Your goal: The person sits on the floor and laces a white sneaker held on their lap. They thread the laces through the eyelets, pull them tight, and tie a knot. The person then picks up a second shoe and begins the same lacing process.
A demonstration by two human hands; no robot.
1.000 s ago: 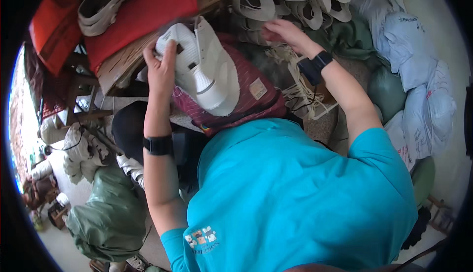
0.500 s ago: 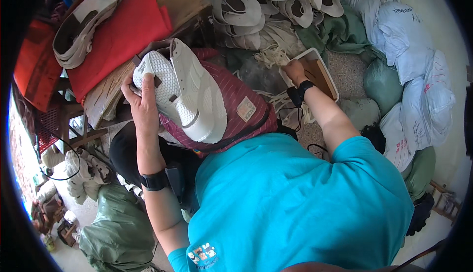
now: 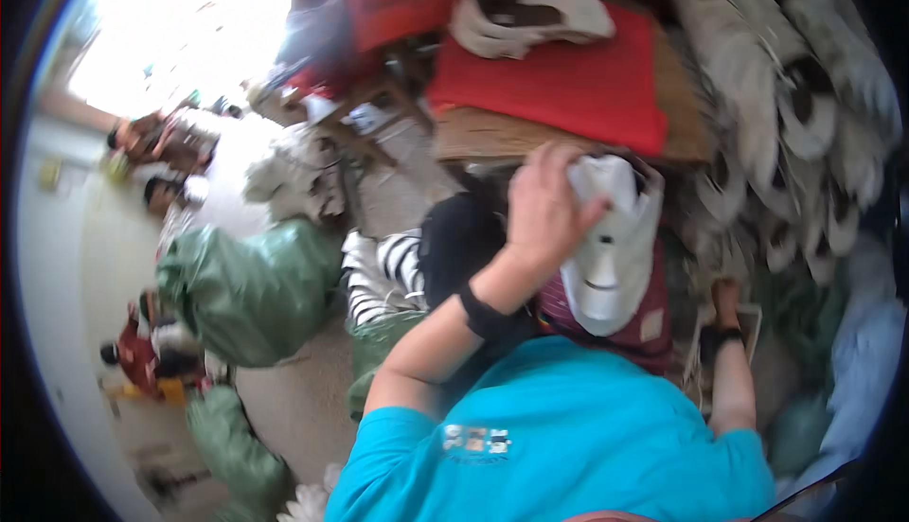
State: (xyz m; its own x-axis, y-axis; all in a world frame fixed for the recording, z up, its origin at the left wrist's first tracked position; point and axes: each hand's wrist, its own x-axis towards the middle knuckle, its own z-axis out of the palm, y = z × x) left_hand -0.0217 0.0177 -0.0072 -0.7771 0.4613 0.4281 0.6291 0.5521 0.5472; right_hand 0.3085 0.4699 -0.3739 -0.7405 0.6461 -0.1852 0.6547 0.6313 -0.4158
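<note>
A white shoe upper (image 3: 611, 262) lies on a maroon striped cloth (image 3: 653, 290) over my lap. My left hand (image 3: 547, 205) grips its top end, around the tongue, with the thumb on the near face. Far out to the right, my right hand (image 3: 726, 300) reaches down to a white tray (image 3: 755, 328). Motion blur hides its fingers, and I cannot make out anything in them. Dark bands circle both wrists.
Ahead stands a wooden table (image 3: 530, 139) with a red cloth (image 3: 559, 82) and another pale shoe upper (image 3: 530, 16). Many uppers (image 3: 739, 77) hang at the right. Green sacks (image 3: 251, 290) stand on the floor at left, with other people (image 3: 142, 342) beyond.
My view has swung left, bringing the window, green sacks and other people into sight. My left hand stays at the shoe upper's top, and my right hand remains at the tray.
</note>
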